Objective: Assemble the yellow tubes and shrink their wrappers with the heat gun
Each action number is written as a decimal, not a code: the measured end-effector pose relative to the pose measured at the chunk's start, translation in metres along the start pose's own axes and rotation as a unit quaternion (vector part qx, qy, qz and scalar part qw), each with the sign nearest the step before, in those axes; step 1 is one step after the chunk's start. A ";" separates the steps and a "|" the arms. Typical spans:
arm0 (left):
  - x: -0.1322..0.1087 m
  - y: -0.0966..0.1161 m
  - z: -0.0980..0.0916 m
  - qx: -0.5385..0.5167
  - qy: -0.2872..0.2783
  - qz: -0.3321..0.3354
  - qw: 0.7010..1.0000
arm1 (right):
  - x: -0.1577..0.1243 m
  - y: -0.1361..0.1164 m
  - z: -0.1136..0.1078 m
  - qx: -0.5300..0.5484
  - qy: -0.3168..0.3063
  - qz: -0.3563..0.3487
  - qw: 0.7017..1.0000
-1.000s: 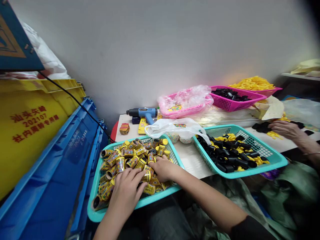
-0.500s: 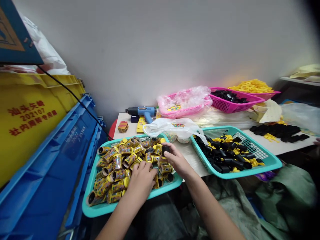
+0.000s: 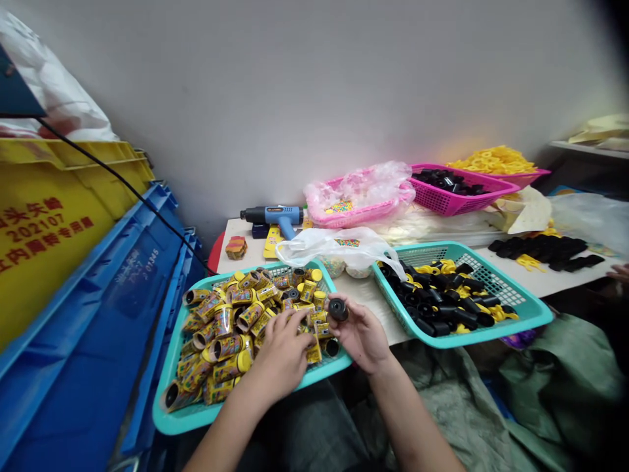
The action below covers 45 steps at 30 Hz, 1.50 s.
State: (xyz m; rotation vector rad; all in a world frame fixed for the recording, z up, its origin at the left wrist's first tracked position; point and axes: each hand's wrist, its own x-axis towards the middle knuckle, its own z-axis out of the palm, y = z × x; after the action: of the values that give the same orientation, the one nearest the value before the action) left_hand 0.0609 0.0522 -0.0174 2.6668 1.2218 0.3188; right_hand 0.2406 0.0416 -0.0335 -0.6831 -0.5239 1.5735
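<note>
My right hand [image 3: 364,333] holds a black plastic cylinder [image 3: 338,308] between thumb and fingers, its round end with a central hole facing me. My left hand [image 3: 282,351] is over the right part of a teal basket [image 3: 164,419], fingers curled at a yellow printed sleeve [image 3: 316,344], partly hidden by them. Yellow printed tubes [image 3: 228,347] with black or yellow ends fill this basket. A second teal basket [image 3: 533,321] to the right carries black cylinders [image 3: 445,305] and yellow plastic parts [image 3: 445,265].
Behind the baskets are a white plastic bag [image 3: 339,242], a blue heat gun [image 3: 280,215], a pink basket [image 3: 363,213] with clear plastic and a magenta basket [image 3: 457,203] of black parts. Blue crates [image 3: 83,314] and a yellow crate [image 3: 54,196] stand left. Another person's hand [image 3: 619,272] shows far right.
My right hand has turned, so the black cylinder now shows its round end. My left hand has shifted slightly, fingers now at the printed sleeve. The view has moved a little.
</note>
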 end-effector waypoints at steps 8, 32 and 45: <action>0.010 0.021 -0.003 -0.023 -0.072 -0.098 0.992 | -0.003 0.004 0.005 -0.014 0.049 -0.013 0.999; -0.046 -0.001 -0.023 -0.589 0.109 -0.245 0.762 | -0.022 0.014 0.047 -0.460 -0.155 -0.036 0.874; -0.072 -0.029 -0.059 -0.412 -0.039 -0.189 0.890 | -0.016 0.002 0.065 -0.562 -0.214 -0.060 0.797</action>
State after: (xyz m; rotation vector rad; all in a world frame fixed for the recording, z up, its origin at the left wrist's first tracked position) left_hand -0.0215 0.0207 0.0235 1.6700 1.1865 0.5153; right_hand 0.1945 0.0292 0.0139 -1.1215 -1.8859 1.1675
